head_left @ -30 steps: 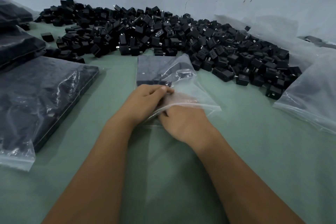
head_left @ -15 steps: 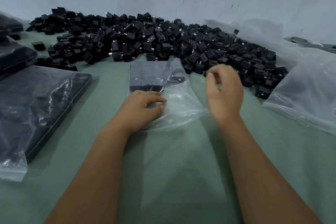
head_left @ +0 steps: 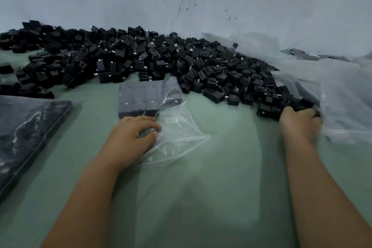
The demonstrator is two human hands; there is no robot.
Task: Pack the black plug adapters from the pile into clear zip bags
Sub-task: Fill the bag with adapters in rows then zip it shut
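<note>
A long pile of black plug adapters (head_left: 153, 60) runs along the wall on the green table. A clear zip bag (head_left: 173, 127) lies in front of it, with several adapters packed in a flat block in its far end. My left hand (head_left: 132, 137) rests on the bag's near left part, fingers curled on the plastic. My right hand (head_left: 300, 123) is at the pile's right end, fingers closed around black adapters there; how many it grips is hidden.
A filled bag of adapters (head_left: 26, 137) lies at the left edge. Large loose clear plastic bags (head_left: 342, 94) cover the right side, next to my right hand. A cracked pale wall (head_left: 181, 2) stands behind the pile.
My right hand left the bag's opening, rose, then reached right to the pile's end and closed on adapters. The left hand stayed on the bag. The camera moved closer.
</note>
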